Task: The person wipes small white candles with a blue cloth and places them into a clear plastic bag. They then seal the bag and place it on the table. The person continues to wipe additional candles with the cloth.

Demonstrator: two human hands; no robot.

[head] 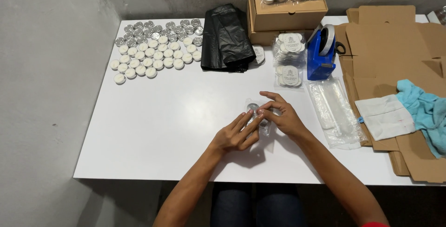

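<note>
A white table (153, 129) fills the view, with flattened cardboard (395, 36) along its right edge and stacked brown boxes (283, 13) at the back. A black plastic bag (226, 39) lies beside rows of tealight candles (155, 50) (silver cups behind, white wax in front). Near the middle, both hands meet — the left hand (238, 134) and right hand (283, 115) pinch a small clear packet (260, 115) holding a tealight, just above the tabletop.

Even overhead light, soft shadows, sharp focus.
</note>
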